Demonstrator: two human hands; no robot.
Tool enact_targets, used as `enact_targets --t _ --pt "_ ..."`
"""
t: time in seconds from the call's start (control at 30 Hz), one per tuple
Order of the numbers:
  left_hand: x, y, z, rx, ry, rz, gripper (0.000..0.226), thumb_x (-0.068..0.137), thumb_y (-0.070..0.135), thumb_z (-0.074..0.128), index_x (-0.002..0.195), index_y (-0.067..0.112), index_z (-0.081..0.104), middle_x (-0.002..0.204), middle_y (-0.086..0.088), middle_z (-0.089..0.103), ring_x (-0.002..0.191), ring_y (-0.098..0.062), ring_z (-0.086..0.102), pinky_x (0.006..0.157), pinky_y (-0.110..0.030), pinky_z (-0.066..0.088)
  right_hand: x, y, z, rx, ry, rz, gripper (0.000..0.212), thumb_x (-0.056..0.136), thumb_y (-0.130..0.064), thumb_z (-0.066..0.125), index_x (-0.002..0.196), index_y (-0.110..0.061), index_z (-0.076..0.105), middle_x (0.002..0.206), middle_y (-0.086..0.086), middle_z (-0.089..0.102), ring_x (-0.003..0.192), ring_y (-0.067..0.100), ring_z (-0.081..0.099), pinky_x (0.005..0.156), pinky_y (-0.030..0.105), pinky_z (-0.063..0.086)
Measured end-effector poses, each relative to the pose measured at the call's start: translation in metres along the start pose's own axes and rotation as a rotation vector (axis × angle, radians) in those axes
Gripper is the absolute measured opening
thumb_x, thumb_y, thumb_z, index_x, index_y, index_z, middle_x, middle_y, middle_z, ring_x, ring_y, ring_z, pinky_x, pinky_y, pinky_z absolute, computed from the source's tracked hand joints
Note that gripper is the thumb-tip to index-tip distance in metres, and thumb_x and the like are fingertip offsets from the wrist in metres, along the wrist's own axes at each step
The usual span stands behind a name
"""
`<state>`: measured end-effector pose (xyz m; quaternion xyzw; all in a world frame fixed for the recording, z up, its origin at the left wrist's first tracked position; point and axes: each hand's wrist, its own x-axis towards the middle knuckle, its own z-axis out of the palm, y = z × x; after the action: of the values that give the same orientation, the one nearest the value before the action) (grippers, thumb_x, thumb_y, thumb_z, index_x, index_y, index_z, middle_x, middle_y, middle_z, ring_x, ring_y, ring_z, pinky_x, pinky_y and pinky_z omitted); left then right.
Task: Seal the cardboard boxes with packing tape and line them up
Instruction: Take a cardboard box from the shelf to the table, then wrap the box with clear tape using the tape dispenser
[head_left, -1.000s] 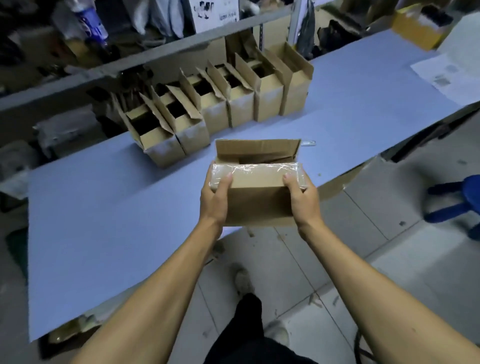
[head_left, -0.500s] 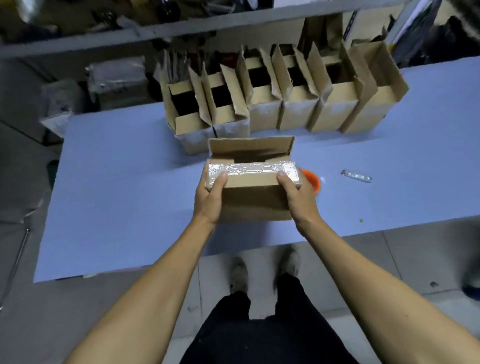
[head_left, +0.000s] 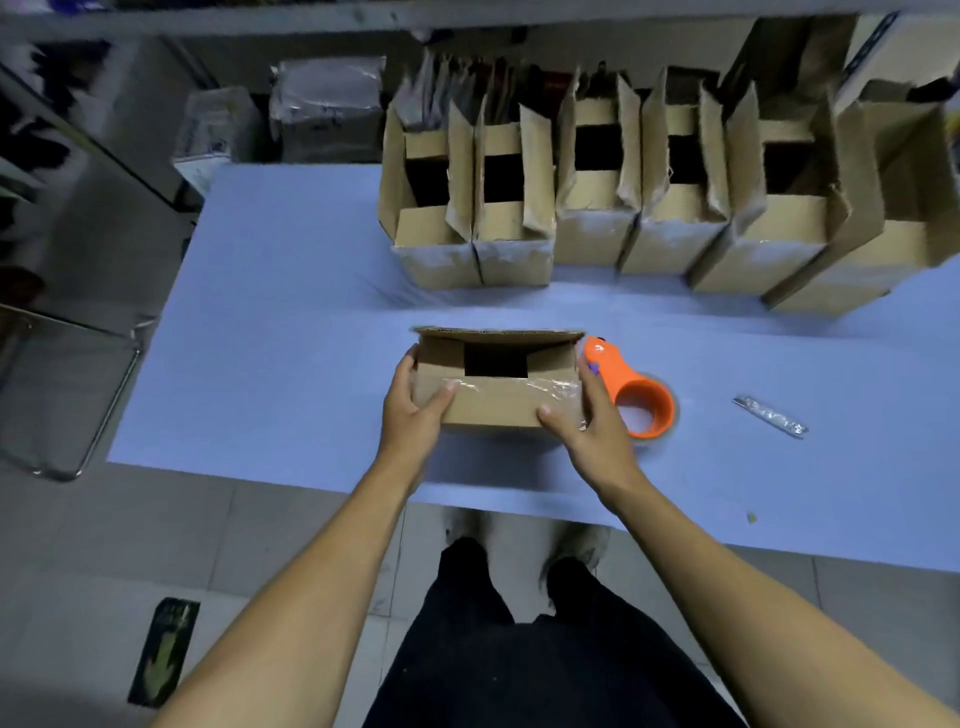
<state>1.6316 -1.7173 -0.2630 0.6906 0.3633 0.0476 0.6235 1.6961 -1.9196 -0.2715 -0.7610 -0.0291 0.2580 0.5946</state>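
Note:
A small cardboard box (head_left: 496, 400) sits on the blue table (head_left: 270, 332), its top flaps open and clear tape across its near upper edge. My left hand (head_left: 415, 410) grips its left end, thumb on the near face. My right hand (head_left: 592, 421) grips its right end the same way. An orange tape dispenser (head_left: 631, 387) lies just right of the box, touching my right hand's far side. A row of several open-topped cardboard boxes (head_left: 597, 228) with taped bottoms stands along the table's far edge.
A small silver utility knife (head_left: 770, 417) lies on the table to the right of the dispenser. Shelving with wrapped parcels (head_left: 327, 104) stands behind the table. A metal frame (head_left: 78, 395) stands at the left. My legs and shoes are at the table's near edge.
I have carried the box from over the floor to the table and set it down by the dispenser. The camera now looks more steeply down.

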Motion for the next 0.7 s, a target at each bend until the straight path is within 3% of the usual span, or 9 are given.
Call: enact_targets --t 0.07,0.1,0.17,0.23,0.33,0.4,0.47,0.57,0.7 --pt "0.005 -0.003 -0.002 0.045 -0.009 0.0 0.065 0.093 0.014 0.065 0.149 0.025 0.036 0.151 0.007 0.041 0.138 -0.004 0.035 0.113 -0.028 0.034 0.005 0.003 0.002 -0.021 0.016 -0.005 0.063 0.089 -0.004 0.069 0.138 -0.034 0.041 0.127 -0.037 0.045 0.114 -0.027 0.043 0.092 -0.001 0.033" --pt "0.007 -0.003 -0.003 0.074 -0.015 0.012 0.065 0.093 0.013 0.065 0.149 0.026 0.035 0.149 0.01 0.041 0.139 -0.003 0.034 0.111 -0.025 0.033 0.008 0.004 0.003 -0.039 0.021 -0.019 0.067 0.089 -0.005 0.07 0.142 -0.03 0.039 0.131 -0.033 0.045 0.114 -0.027 0.043 0.094 0.001 0.034" --pt "0.01 0.001 -0.007 0.149 -0.028 0.068 0.073 0.092 0.013 0.067 0.152 0.028 0.027 0.147 0.017 0.035 0.14 -0.003 0.03 0.107 -0.022 0.032 0.014 0.004 0.004 -0.059 0.027 -0.038 0.089 0.085 -0.015 0.076 0.154 -0.028 0.022 0.153 -0.019 0.034 0.133 -0.013 0.035 0.113 0.019 0.032" --pt "0.016 0.004 -0.014 0.286 -0.053 0.156 0.092 0.09 0.017 0.071 0.156 0.031 0.008 0.16 0.017 0.014 0.142 0.003 0.016 0.11 -0.02 0.025 0.02 0.001 0.0 -0.185 0.032 -0.122 0.11 0.08 -0.025 0.08 0.156 -0.031 0.001 0.164 -0.012 0.006 0.149 0.002 0.012 0.123 0.034 0.016" --pt "0.028 0.016 -0.026 0.673 -0.103 0.426 0.105 0.086 0.027 0.074 0.157 0.028 -0.003 0.163 0.012 -0.014 0.149 -0.003 -0.009 0.119 -0.031 0.012 0.026 -0.015 -0.008 -0.578 0.021 -0.466 0.102 0.08 -0.028 0.076 0.157 -0.017 0.01 0.165 0.005 0.001 0.153 0.018 -0.002 0.123 0.032 0.006" --pt "0.039 0.021 -0.034 1.007 -0.125 0.816 0.082 0.09 0.031 0.067 0.156 0.016 0.02 0.165 -0.001 0.01 0.153 -0.022 0.004 0.119 -0.053 0.016 0.034 -0.028 -0.005 -0.805 0.015 -0.659 0.085 0.081 -0.028 0.072 0.152 -0.007 0.032 0.161 0.014 0.022 0.151 0.031 0.014 0.121 0.045 0.018" --pt "0.045 0.018 -0.029 1.23 -0.181 1.095 0.052 0.096 0.029 0.055 0.141 0.005 0.048 0.152 -0.012 0.043 0.144 -0.032 0.033 0.113 -0.058 0.026 0.04 -0.024 -0.002 -0.933 0.009 -0.733 0.06 0.086 -0.025 0.066 0.14 -0.002 0.05 0.147 0.015 0.047 0.141 0.037 0.036 0.113 0.052 0.031" --pt "0.041 0.002 -0.023 1.265 -0.295 1.099 0.048 0.101 0.033 0.037 0.134 0.004 0.057 0.143 -0.013 0.054 0.135 -0.032 0.048 0.113 -0.051 0.029 0.032 -0.002 0.004 -0.976 0.01 -0.742 0.042 0.098 -0.026 0.048 0.13 -0.002 0.06 0.136 0.014 0.058 0.131 0.036 0.05 0.109 0.05 0.035" --pt "0.035 -0.013 -0.026 1.352 -0.357 0.985 0.065 0.106 0.045 0.012 0.145 0.004 0.045 0.154 -0.012 0.04 0.144 -0.029 0.034 0.115 -0.054 0.031 0.021 0.012 0.005 -1.015 -0.044 -0.665 0.053 0.106 -0.036 0.027 0.142 -0.005 0.051 0.151 0.01 0.045 0.143 0.027 0.033 0.121 0.029 0.003"
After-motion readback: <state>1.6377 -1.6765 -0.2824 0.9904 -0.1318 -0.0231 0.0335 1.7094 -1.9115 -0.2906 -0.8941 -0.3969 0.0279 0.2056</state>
